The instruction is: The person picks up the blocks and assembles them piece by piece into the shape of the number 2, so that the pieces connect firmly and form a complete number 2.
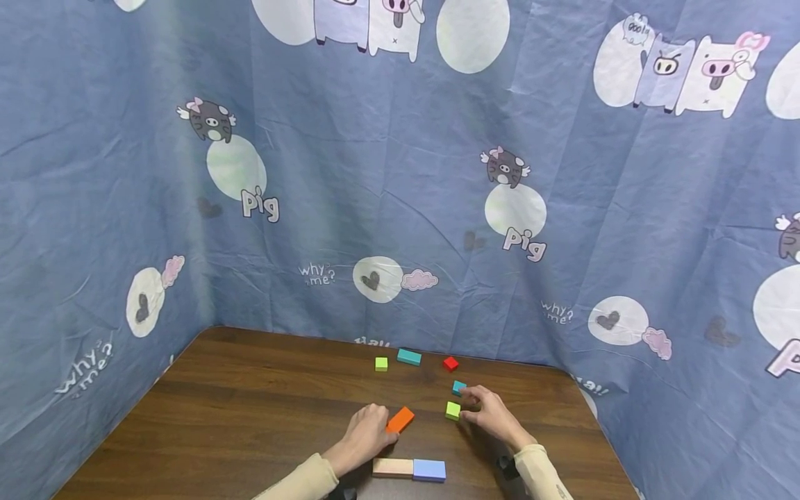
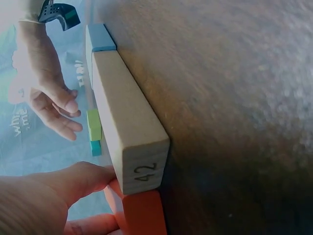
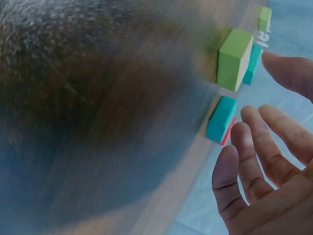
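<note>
My left hand (image 1: 367,429) pinches an orange block (image 1: 401,420) between thumb and fingers at the table's middle. In the left wrist view the thumb lies along the side of the orange block (image 2: 144,213). Nearer the front edge lie a natural wood block (image 1: 392,468), marked 42 on its end, and a blue block (image 1: 429,471), end to end. My right hand (image 1: 494,415) hovers beside a light green block (image 1: 453,410) and a small teal block (image 1: 459,387). Its fingers are spread and loosely bent, with nothing between them in the right wrist view.
Farther back on the brown wooden table (image 1: 262,389) are another light green block (image 1: 381,364), a longer teal block (image 1: 409,357) and a red block (image 1: 451,363). A blue cloth (image 1: 337,208) with printed pigs hangs behind and at both sides of the table.
</note>
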The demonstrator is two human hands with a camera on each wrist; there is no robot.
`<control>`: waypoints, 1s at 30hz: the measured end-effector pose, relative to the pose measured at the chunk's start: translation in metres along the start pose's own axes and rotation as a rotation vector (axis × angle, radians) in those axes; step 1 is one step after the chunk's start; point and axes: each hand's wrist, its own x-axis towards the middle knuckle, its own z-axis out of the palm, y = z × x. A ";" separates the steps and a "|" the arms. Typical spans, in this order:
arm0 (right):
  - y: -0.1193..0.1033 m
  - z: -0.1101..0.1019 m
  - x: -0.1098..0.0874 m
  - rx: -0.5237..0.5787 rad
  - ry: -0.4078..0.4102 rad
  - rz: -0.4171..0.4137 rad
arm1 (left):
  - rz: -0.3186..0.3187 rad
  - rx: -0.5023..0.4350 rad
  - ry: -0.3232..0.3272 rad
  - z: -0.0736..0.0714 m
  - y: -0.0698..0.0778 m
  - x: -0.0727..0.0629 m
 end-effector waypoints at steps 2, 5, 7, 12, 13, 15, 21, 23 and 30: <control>0.002 0.002 0.000 0.002 0.003 0.002 | -0.003 -0.007 -0.002 0.000 0.000 0.000; 0.004 0.006 0.000 -0.003 0.005 0.014 | -0.007 -0.024 -0.009 -0.002 0.001 0.000; 0.006 0.008 0.001 -0.006 0.001 0.027 | -0.008 -0.039 -0.014 -0.002 0.001 0.000; 0.008 0.011 0.002 -0.014 -0.010 0.034 | -0.004 -0.055 -0.019 -0.004 0.002 -0.001; 0.008 0.012 0.002 -0.014 -0.012 0.035 | -0.004 -0.056 -0.021 -0.004 0.002 -0.001; 0.008 0.012 0.002 -0.008 -0.016 0.034 | -0.003 -0.052 -0.021 -0.004 0.002 0.000; 0.007 0.014 0.003 0.012 -0.028 0.038 | -0.011 -0.054 -0.036 -0.002 0.001 0.000; 0.007 0.014 0.003 0.014 -0.028 0.038 | -0.011 -0.059 -0.036 -0.002 0.000 0.000; 0.006 0.014 0.005 0.023 -0.025 0.042 | -0.012 -0.069 -0.041 -0.002 0.000 0.001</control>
